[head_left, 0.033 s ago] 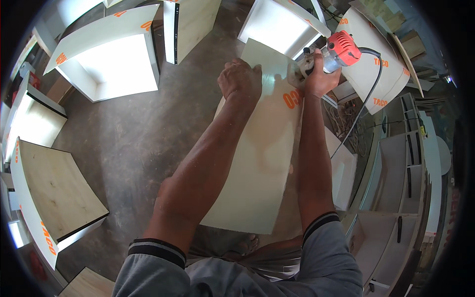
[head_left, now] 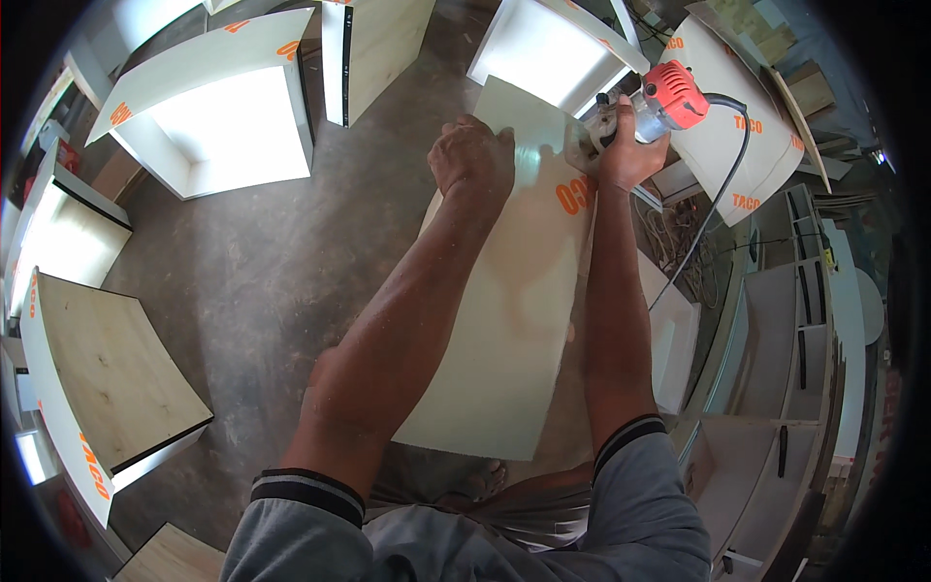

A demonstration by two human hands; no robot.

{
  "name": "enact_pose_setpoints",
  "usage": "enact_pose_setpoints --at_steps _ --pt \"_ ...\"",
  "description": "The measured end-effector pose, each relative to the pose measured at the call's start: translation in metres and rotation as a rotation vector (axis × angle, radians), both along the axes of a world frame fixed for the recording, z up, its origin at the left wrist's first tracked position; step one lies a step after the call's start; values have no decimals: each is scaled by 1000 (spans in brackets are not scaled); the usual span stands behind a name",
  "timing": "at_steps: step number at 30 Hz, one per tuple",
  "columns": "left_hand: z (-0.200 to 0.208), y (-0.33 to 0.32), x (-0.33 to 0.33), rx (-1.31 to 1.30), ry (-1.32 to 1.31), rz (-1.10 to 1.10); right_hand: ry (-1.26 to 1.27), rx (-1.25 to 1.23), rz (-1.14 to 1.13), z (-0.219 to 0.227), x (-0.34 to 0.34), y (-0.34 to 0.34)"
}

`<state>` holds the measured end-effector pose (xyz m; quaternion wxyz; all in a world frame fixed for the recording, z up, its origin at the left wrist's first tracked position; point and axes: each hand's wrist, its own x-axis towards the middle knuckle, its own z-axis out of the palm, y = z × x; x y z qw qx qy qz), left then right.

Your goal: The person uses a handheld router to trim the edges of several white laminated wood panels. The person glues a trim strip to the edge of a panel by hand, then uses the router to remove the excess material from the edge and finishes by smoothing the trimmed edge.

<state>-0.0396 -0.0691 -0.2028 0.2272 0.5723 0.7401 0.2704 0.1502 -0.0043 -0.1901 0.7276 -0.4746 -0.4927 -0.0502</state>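
A long pale panel (head_left: 485, 359) with orange print stretches from near my feet to the far middle. My left hand (head_left: 472, 160) is curled over its far left edge, the thumb lying on the top face. In my right hand (head_left: 630, 155) is a trim router (head_left: 674, 94) with a red motor cap and a clear base, held at the panel's far right edge. A black cord (head_left: 745, 131) runs from the router's back end and loops down to the right. The router's bit is hidden.
White-lined cabinet boxes (head_left: 233, 126) stand on the grey floor at the left and far side. An orange-printed sheet (head_left: 737, 145) leans behind the router. Tangled cable (head_left: 693, 247) lies right of my forearm, and an open cabinet frame (head_left: 756, 339) lines the right.
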Motion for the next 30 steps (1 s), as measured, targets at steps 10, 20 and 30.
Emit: enact_pose_setpoints --at_steps 10,20,30 --pt "0 -1 1 21 -24 5 9 -2 6 -3 11 36" --pt "0 -1 1 -5 -26 15 13 43 9 -4 11 50" --pt "1 1 1 -45 -7 12 19 31 29 -6 16 64"
